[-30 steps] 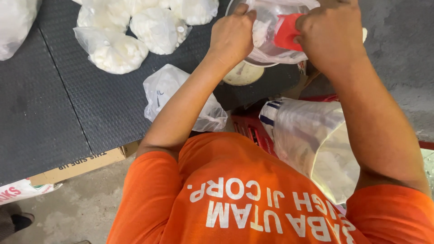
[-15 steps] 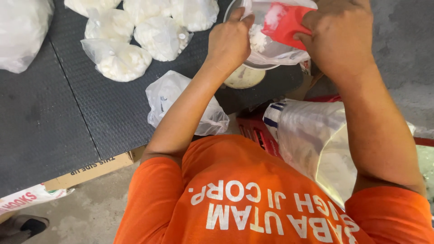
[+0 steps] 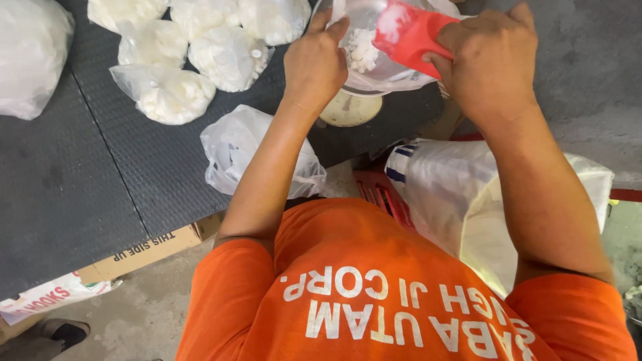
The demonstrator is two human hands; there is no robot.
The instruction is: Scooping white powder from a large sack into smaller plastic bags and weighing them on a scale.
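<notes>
Scoop (image 3: 411, 35) half-hidden under right hand (image 3: 488, 63).

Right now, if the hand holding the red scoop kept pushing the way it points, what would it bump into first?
Probably the white stuff inside the clear bag. The right hand aims the red scoop into that bag, which the left hand holds open. Depth is hard to judge.

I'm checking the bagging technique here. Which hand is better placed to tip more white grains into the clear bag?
Probably the right hand: it grips the red scoop over the clear bag. The left hand holds the bag's rim.
</notes>
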